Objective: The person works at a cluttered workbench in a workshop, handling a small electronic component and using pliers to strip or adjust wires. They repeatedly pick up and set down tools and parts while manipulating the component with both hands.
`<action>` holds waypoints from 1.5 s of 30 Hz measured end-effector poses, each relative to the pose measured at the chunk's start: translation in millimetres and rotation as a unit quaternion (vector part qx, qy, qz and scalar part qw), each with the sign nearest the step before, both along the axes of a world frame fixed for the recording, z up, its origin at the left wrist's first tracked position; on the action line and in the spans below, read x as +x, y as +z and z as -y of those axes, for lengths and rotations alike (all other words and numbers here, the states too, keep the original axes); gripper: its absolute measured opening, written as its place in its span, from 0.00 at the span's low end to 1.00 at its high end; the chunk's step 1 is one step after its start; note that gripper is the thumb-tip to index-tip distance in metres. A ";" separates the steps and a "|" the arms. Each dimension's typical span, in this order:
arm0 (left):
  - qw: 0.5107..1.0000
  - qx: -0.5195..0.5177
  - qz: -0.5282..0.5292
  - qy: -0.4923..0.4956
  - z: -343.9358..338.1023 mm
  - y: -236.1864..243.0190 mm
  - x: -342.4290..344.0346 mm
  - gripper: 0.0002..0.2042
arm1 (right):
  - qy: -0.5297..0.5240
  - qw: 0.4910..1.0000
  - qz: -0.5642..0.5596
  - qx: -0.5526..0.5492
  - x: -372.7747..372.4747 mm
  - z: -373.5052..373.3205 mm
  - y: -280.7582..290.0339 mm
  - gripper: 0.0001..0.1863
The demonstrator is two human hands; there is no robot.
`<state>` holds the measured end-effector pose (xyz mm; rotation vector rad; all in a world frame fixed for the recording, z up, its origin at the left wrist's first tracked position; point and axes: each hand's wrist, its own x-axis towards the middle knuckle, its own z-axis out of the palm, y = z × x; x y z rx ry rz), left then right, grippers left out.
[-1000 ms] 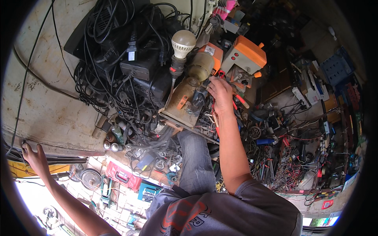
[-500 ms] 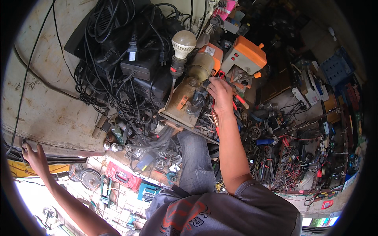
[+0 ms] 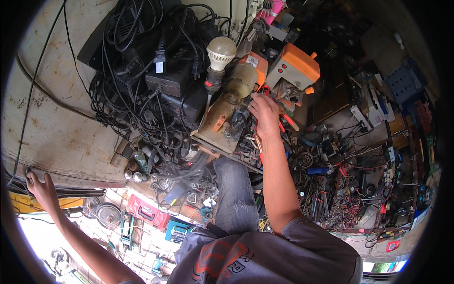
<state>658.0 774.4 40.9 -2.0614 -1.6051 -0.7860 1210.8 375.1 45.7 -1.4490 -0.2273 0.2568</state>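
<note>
Far out to the left, my left hand (image 3: 43, 190) rests at the lower edge of a large scuffed beige panel (image 3: 61, 137). Its thumb stands apart from the fingers, and a small dark spot shows at a fingertip. My right hand (image 3: 265, 112) reaches forward, its fingers bent down and closed over a dark part beside a grey machine with an orange cover (image 3: 293, 66). What those fingers grip is mostly hidden. Just left of the hand is a dusty metal tray (image 3: 213, 135) bearing an orange piece (image 3: 219, 123). Red-handled pliers (image 3: 289, 122) lie right of the wrist.
A white bulb (image 3: 221, 53) stands upright left of the machine. Black adapters and tangled cables (image 3: 163, 85) pile up beyond. Wires and hand tools (image 3: 350, 199) crowd the right side. A red case (image 3: 147, 211) lies on the tiled floor near my leg (image 3: 236, 194).
</note>
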 end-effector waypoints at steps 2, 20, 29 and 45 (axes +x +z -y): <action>1.000 0.004 0.007 -0.006 -0.1 0.0 0.0 0.29 | -0.002 1.000 -0.002 -0.001 -0.2 -0.1 0.1 0.17; 1.000 0.004 0.008 -0.019 3.5 3.6 4.1 0.29 | -0.006 1.000 -0.004 0.000 -2.3 1.2 0.3 0.18; 1.000 -0.007 0.013 -0.011 5.4 4.2 5.6 0.29 | -0.004 1.000 -0.009 0.001 -3.1 0.9 0.3 0.17; 1.000 -0.011 0.006 -0.005 3.0 3.6 5.4 0.29 | -0.001 1.000 -0.005 -0.005 -4.2 2.7 0.9 0.19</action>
